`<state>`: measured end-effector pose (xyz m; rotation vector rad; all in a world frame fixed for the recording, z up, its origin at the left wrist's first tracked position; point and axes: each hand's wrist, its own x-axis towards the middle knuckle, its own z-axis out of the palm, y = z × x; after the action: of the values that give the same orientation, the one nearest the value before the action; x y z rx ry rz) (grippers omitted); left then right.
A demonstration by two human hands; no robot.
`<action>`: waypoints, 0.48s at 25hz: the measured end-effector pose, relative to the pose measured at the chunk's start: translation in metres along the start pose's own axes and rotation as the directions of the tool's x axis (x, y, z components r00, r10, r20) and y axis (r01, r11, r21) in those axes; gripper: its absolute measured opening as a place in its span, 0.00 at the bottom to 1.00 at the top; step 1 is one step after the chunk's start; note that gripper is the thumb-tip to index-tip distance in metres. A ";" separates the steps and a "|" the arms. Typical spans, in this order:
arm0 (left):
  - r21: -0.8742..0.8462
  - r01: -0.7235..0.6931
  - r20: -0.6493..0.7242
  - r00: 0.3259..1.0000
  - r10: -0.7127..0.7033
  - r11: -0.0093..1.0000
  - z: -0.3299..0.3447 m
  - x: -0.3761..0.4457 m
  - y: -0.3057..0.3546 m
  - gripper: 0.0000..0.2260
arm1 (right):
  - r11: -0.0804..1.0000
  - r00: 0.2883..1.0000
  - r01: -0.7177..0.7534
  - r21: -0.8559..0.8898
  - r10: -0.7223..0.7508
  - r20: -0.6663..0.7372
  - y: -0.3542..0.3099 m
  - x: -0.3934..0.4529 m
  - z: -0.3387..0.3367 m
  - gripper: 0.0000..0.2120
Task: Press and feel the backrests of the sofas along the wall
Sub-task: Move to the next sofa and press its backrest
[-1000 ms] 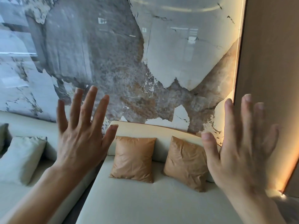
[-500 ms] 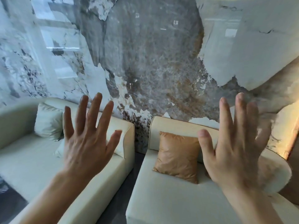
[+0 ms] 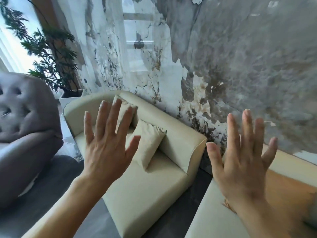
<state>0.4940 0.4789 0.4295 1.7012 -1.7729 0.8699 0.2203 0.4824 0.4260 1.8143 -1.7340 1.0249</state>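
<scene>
far left: grey tufted armchair (image 3: 25,121), leafy plant (image 3: 49,54) in a white planter (image 3: 72,98) behind it, by a bright window. landmark for the rest = cream sofa (image 3: 145,186), mid-frame, its backrest (image 3: 173,127) running along the marbled wall (image 3: 223,57). two cream cushions lean on that backrest: far cushion (image 3: 124,109) at the sofa's curved end, near cushion (image 3: 149,143) about halfway along. left hand (image 3: 106,146) raised in front of the sofa, back toward camera, fingers spread wide apart, holding nothing. it overlaps the far cushion and the sofa's seat in view; can't tell that it touches either, looks held up in the air. dark floor gap (image 3: 202,167) just right of the sofa's near end. right of that gap, second sofa (image 3: 209,219), cream seat, its backrest (image 3: 291,162) also against the wall, mostly blurred. something tan/orange sits on it behind the right hand, too blurred to name. right hand (image 3: 240,162) raised over the second sofa, back toward camera, fingers splayed apart, empty. right side of frame is motion-blurred; neither hand is visibly pressing a backrest.
</scene>
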 end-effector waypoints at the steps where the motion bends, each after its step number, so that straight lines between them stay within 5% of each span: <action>1: 0.029 0.006 0.005 1.000 -0.006 1.000 0.011 0.011 -0.012 0.29 | 1.000 1.000 0.008 0.018 -0.008 0.003 -0.009 0.013 0.020 0.33; 12: 0.067 0.001 0.087 0.996 -0.007 0.998 0.155 0.115 -0.104 0.29 | 0.999 0.999 0.036 0.002 -0.036 0.012 -0.064 0.122 0.192 0.32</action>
<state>0.5983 0.2866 0.4238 1.8102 -1.8150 0.8737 0.3180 0.2685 0.4071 1.8498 -1.7016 1.0028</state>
